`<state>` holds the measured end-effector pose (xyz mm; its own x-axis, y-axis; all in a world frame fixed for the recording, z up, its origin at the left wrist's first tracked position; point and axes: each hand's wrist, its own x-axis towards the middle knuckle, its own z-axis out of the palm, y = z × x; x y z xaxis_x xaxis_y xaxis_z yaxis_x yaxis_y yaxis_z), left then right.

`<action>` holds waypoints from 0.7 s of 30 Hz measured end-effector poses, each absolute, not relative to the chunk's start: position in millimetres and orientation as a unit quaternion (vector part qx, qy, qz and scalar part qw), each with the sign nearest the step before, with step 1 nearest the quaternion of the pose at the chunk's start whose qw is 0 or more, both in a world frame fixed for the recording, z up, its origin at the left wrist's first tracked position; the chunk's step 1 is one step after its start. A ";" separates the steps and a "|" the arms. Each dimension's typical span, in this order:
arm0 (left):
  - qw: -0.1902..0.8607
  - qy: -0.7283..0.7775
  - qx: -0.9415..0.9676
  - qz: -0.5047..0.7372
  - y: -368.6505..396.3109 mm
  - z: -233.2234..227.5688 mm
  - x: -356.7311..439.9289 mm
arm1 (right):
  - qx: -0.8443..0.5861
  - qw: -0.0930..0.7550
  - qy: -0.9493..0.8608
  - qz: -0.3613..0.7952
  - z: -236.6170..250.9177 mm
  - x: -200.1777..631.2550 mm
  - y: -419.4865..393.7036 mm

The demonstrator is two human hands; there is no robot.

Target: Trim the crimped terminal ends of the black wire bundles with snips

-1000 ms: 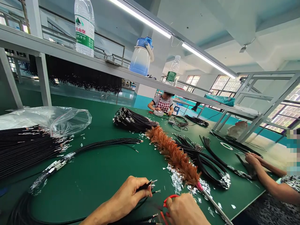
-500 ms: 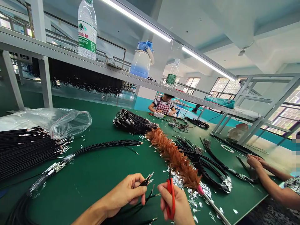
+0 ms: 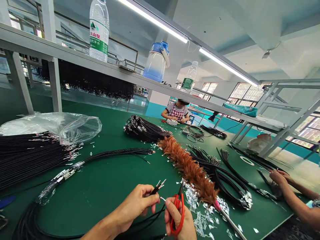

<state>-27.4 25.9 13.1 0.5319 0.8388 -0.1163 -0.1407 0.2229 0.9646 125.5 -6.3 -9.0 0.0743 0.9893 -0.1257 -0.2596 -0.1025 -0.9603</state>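
Note:
My left hand (image 3: 136, 205) pinches the ends of a few thin black wires (image 3: 158, 186) whose bare metal tips stick up past my fingers. My right hand (image 3: 178, 221) grips small red-handled scissors (image 3: 177, 210), blades pointing up, close beside those wire tips. One wire end lies between the two hands near my right thumb. More black wire trails from my left hand down over the green table (image 3: 107, 186).
A brown feather duster (image 3: 187, 168) lies just right of my hands, with silver scraps (image 3: 200, 213) around it. Bundles of black wires (image 3: 32, 156) and a plastic bag (image 3: 62, 125) sit left. Another person's hands (image 3: 280, 178) work at right; a person (image 3: 178, 111) sits far off. Bottles (image 3: 99, 30) stand on the shelf.
My right hand lifted the red scissors from low at the table edge and brought them up beside the wire tips. My left hand kept hold of the wires and shifted slightly right.

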 end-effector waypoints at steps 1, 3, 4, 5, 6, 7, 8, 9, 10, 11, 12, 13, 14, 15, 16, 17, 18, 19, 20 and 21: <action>0.716 0.332 0.511 0.341 25.8 14.4 -28.2 | -0.475 0.556 -0.374 0.570 -10.5 124.3 -5.9; 0.734 0.320 0.503 0.325 25.2 16.8 -29.6 | -0.462 0.562 -0.375 0.574 -11.2 123.3 -4.4; 0.740 0.316 0.502 0.319 24.6 17.6 -29.9 | -0.456 0.567 -0.380 0.572 -10.3 123.3 -3.6; 0.744 0.315 0.500 0.313 24.0 18.0 -30.0 | -0.454 0.570 -0.385 0.566 -8.8 123.5 -3.0; 0.747 0.316 0.497 0.308 23.3 18.0 -29.8 | -0.456 0.573 -0.392 0.557 -6.9 123.6 -2.8; 0.749 0.319 0.495 0.305 22.7 17.7 -29.5 | -0.462 0.574 -0.399 0.546 -4.8 123.5 -3.1; 0.750 0.321 0.492 0.303 22.2 17.3 -29.0 | -0.470 0.574 -0.405 0.534 -2.7 123.1 -3.8; 0.752 0.323 0.488 0.303 21.8 16.8 -28.6 | -0.479 0.574 -0.411 0.522 -1.0 122.5 -4.9; 0.753 0.324 0.486 0.304 21.5 16.4 -28.1 | -0.487 0.572 -0.415 0.513 0.3 121.6 -6.2; 0.755 0.324 0.483 0.305 21.3 16.0 -27.7 | -0.493 0.571 -0.418 0.505 1.0 120.7 -7.6; 0.756 0.323 0.481 0.306 21.3 15.7 -27.3 | -0.499 0.571 -0.420 0.499 1.2 119.8 -8.9; 0.757 0.323 0.479 0.307 21.3 15.4 -26.9 | -0.504 0.570 -0.420 0.494 1.0 119.0 -9.9; 0.757 0.322 0.478 0.309 21.4 15.2 -26.6 | -0.510 0.569 -0.420 0.490 0.6 118.3 -10.6; 0.755 0.322 0.478 0.311 21.5 14.8 -26.3 | -0.516 0.567 -0.419 0.486 0.0 117.8 -11.0; 0.753 0.322 0.480 0.314 21.7 14.5 -26.1 | -0.521 0.567 -0.418 0.483 -0.6 117.6 -11.0; 0.749 0.322 0.484 0.318 21.8 14.2 -26.0 | -0.525 0.565 -0.418 0.479 -1.1 117.7 -10.9; 0.743 0.323 0.490 0.322 21.9 14.1 -26.0 | -0.529 0.563 -0.421 0.476 -1.7 118.2 -10.8; 0.737 0.324 0.495 0.327 22.1 14.3 -26.2 | -0.534 0.558 -0.425 0.472 -2.6 119.0 -11.0; 0.730 0.326 0.499 0.333 22.2 14.9 -26.6 | -0.542 0.550 -0.430 0.468 -3.9 120.2 -11.7; 0.725 0.328 0.501 0.340 22.4 15.9 -27.1 | -0.552 0.538 -0.438 0.462 -5.8 121.6 -12.9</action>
